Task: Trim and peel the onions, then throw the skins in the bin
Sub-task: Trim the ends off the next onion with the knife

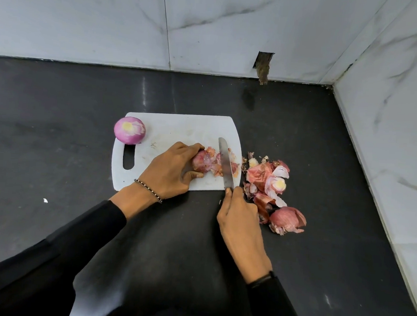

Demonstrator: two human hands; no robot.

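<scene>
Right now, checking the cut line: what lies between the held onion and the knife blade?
Head view: loose skins lie on the cutting board between onion and knife.

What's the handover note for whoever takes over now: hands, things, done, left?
Left hand grips an onion on the cutting board.
Right hand holds the knife, blade across the board just right of that onion.
A peeled onion sits at the board's far-left corner.
Skins are piled on the counter right of the board.
Done: one onion peeled.
Left: finish the held onion, bin all skins; no bin in view.
</scene>
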